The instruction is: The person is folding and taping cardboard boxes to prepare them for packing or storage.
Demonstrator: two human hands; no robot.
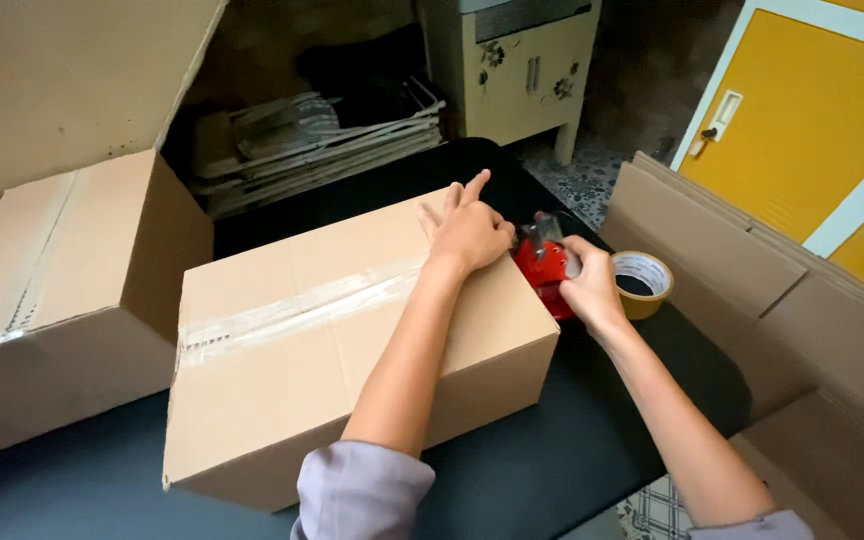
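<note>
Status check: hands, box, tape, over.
Left hand flat on box top, far end. Right hand grips red dispenser at box edge. Tape strip along the seam. Spare roll beside, clear.

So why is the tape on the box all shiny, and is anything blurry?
Head view: light glares off the clear tape strip along the cardboard box top; the back of the room is dim and shadowed; the left hand, right hand and red tape dispenser look a little soft, the tape roll too.
</note>
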